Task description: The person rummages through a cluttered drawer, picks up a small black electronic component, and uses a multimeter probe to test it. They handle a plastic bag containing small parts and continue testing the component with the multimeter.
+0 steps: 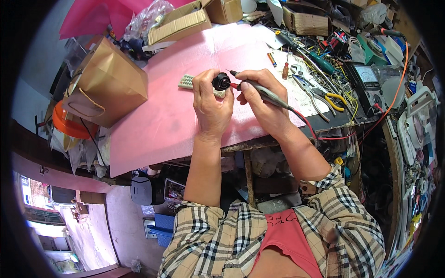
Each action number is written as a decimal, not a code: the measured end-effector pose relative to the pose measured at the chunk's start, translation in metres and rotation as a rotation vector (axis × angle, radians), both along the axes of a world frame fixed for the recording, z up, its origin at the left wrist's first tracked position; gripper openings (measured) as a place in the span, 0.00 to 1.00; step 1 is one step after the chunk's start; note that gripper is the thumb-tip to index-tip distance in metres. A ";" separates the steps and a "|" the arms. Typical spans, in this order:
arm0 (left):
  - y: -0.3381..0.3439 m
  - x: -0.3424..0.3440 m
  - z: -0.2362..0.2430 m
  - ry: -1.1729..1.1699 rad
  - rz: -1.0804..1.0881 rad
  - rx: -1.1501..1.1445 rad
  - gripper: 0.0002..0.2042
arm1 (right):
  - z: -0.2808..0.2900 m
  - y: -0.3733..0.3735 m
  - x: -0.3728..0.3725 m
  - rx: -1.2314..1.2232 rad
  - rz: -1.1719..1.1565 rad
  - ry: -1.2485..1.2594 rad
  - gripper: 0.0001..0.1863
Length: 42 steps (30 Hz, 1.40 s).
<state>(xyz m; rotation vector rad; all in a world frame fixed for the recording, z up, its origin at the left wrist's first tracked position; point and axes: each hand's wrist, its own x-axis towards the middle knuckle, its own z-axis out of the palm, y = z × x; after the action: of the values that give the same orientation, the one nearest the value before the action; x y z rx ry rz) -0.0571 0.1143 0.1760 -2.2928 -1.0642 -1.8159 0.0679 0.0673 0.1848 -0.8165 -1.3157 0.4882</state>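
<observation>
Now we sit at our work table, over a big pink sheet. Our left hand is curled shut around a small round black part, and we hold it up just above the sheet. Our right hand is closed on two thin test sticks, one grey and one with a red tip, and their tips touch the black part. A red wire runs from the sticks over the table edge to our right. Just behind our left hand lies a pale remote with buttons. A brown paper bag stands on the left. A meter with a needle and yellow pliers sit on the right.
</observation>
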 end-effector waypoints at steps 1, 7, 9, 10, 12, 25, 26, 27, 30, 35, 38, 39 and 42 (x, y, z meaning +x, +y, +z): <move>0.000 -0.001 0.000 0.008 0.002 0.004 0.22 | -0.002 0.002 0.000 0.019 -0.012 -0.031 0.08; 0.001 0.001 -0.001 -0.024 -0.023 -0.024 0.21 | 0.001 -0.001 0.000 0.035 -0.040 -0.007 0.07; 0.001 0.002 -0.001 -0.042 -0.032 -0.039 0.20 | 0.002 -0.002 0.000 0.045 -0.045 -0.001 0.07; 0.000 0.003 0.000 -0.029 -0.032 -0.024 0.20 | 0.001 -0.002 0.000 0.051 -0.043 0.005 0.07; -0.002 0.004 0.003 -0.001 -0.033 0.005 0.20 | 0.000 -0.002 0.000 0.067 -0.056 -0.008 0.07; 0.004 -0.010 0.002 -0.695 -0.611 -0.617 0.10 | 0.003 -0.006 0.003 -0.040 0.062 0.254 0.08; 0.008 -0.014 0.001 -0.821 -0.789 -0.659 0.08 | 0.005 -0.007 0.004 -0.057 0.086 0.269 0.09; 0.012 -0.020 -0.001 -0.944 -0.908 -0.727 0.08 | 0.006 -0.008 0.006 -0.074 0.110 0.284 0.09; 0.021 -0.031 -0.007 -1.285 -1.163 -0.921 0.11 | 0.004 -0.007 0.006 -0.031 0.200 0.284 0.09; 0.027 -0.041 -0.014 -1.343 -1.302 -1.038 0.15 | 0.000 -0.004 0.003 0.029 0.257 0.187 0.11; 0.029 -0.044 -0.015 -1.358 -1.356 -1.055 0.15 | 0.006 -0.009 0.003 -0.041 0.334 0.216 0.10; 0.030 -0.044 -0.016 -1.363 -1.377 -1.058 0.15 | 0.006 -0.009 0.003 -0.054 0.334 0.208 0.10; 0.027 -0.044 -0.014 -1.279 -1.374 -1.093 0.16 | 0.004 -0.008 0.001 -0.075 0.328 0.201 0.10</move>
<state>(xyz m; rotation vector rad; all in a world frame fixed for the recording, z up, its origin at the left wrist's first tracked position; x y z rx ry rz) -0.1008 0.1418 0.1623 -2.1381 -0.1288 -4.6111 0.0685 0.0590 0.1887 -0.5963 -1.2536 0.8620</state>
